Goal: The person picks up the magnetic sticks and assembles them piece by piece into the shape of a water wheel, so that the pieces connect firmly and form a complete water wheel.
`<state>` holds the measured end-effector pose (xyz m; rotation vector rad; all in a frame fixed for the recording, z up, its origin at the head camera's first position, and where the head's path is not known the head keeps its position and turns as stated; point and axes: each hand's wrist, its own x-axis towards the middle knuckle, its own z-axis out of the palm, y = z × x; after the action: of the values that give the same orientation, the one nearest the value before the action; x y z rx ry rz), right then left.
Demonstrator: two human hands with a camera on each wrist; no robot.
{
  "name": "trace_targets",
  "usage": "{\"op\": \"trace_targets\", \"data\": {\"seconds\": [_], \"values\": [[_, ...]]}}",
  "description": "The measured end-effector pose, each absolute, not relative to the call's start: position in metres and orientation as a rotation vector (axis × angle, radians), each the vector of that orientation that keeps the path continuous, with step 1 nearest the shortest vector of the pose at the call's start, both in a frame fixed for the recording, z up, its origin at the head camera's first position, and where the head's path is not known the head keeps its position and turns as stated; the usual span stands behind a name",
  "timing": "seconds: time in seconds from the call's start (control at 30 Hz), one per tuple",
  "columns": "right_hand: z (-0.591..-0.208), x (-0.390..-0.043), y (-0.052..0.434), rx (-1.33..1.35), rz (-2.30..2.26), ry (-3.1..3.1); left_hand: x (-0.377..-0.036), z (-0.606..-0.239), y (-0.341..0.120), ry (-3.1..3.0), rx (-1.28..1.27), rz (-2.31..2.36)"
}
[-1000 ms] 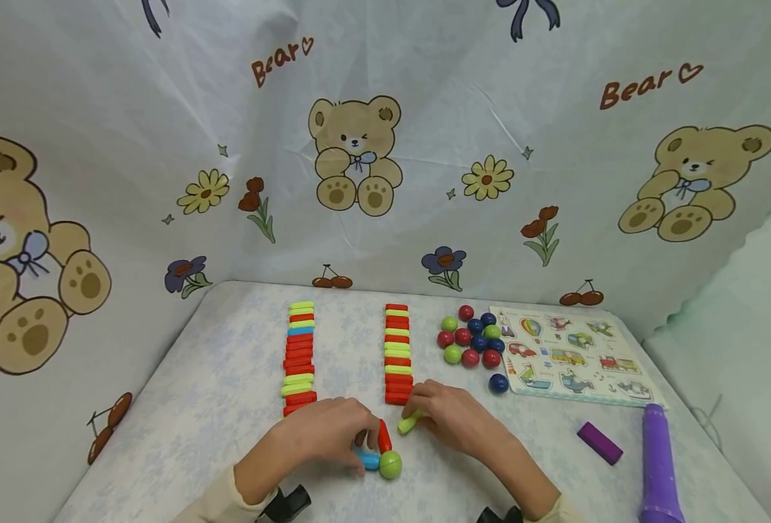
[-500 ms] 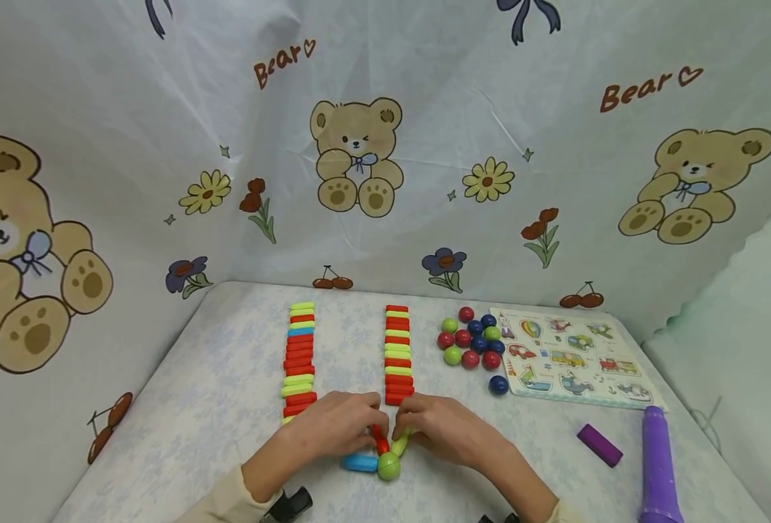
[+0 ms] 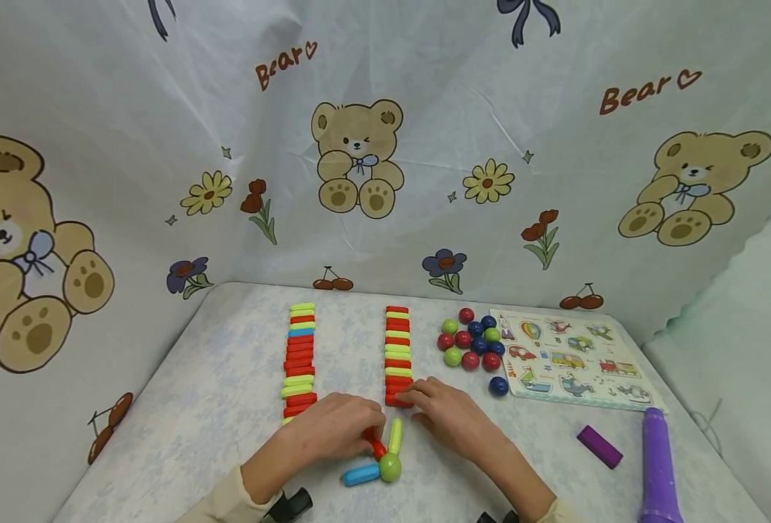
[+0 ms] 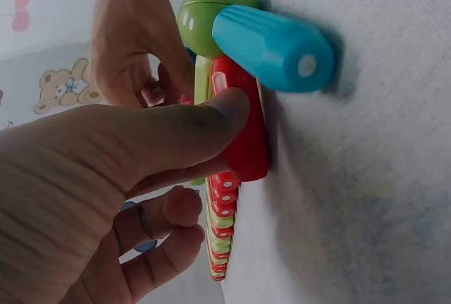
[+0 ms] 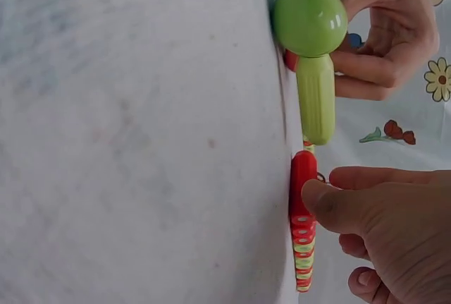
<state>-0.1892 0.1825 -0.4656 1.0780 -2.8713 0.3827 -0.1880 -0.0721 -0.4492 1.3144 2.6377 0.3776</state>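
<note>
Bear-printed cloth hangs behind a pale table [image 3: 215, 407] that fills the lower half of the head view. Low and centre lies a small build: a green ball [image 3: 390, 467] with three short rounded sticks joined to it, a blue stick [image 3: 360, 476] pointing left, a red stick [image 3: 376, 445] slanting up left, and a lime stick [image 3: 394, 436] pointing up. The left hand [image 3: 333, 428] pinches the red stick between thumb and fingers. The right hand [image 3: 447, 414] has its fingertips curled on the nearest red piece of the right row of sticks [image 3: 397, 356], thumb against it in the right wrist view. A left row of sticks [image 3: 299, 359] runs parallel, and a cluster of balls [image 3: 471, 340] sits right of centre beside a picture puzzle board [image 3: 571, 356]. A purple block [image 3: 599, 444] and purple cylinder [image 3: 658, 465] lie at lower right.

Half a second ago the right hand was on the lime stick at the ball; it has since let go and shifted up to the row's end.
</note>
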Motion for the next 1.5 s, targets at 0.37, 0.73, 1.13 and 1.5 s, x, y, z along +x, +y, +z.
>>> {"op": "trace_targets", "data": {"seconds": [0.37, 0.73, 1.13, 1.5], "values": [[-0.467, -0.194, 0.188, 0.984, 0.393, -2.922, -0.185, -0.445, -0.071, 2.648, 1.255, 0.363], [-0.448, -0.192, 0.194, 1.245, 0.524, -2.935, -0.183, -0.444, -0.068, 2.667, 1.214, 0.367], [-0.454, -0.188, 0.187, 1.348, 0.495, -2.846, -0.188, -0.444, -0.070, 2.672, 1.184, 0.484], [-0.461, -0.192, 0.189, 1.169, 0.432, -2.933, -0.191, -0.455, -0.067, 2.737, 1.198, 0.344]]}}
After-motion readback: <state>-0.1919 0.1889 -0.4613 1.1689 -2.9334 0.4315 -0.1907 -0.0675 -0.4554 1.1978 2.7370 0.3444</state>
